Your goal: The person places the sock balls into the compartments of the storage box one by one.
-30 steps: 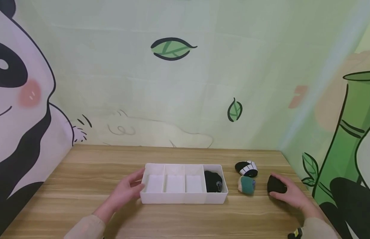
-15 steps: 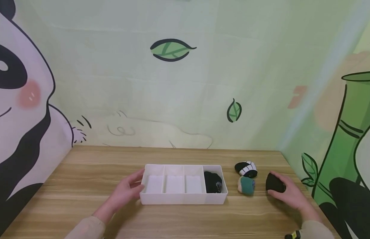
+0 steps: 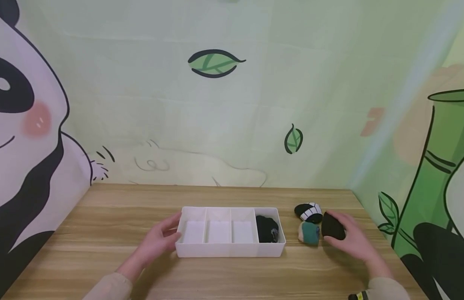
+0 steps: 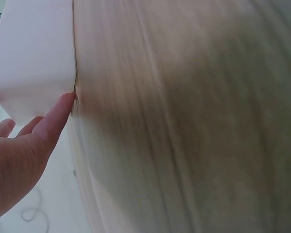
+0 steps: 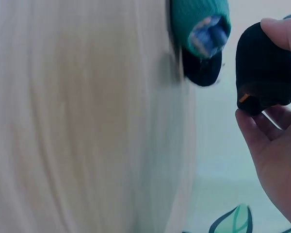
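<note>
A wood-grain tabletop (image 3: 104, 216) stands in a corner. Pale green walls (image 3: 142, 104) carry cartoon pandas (image 3: 18, 125), leaves (image 3: 215, 63) and bamboo (image 3: 438, 158).

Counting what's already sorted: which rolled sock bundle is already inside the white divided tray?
The black rolled sock bundle in the white divided tray's rightmost compartment; the other three are outside it.

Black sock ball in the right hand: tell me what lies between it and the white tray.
In the head view, the green sock ball sits on the table between the black sock ball, held by the right hand, and the white tray; otherwise bare wood.
</note>
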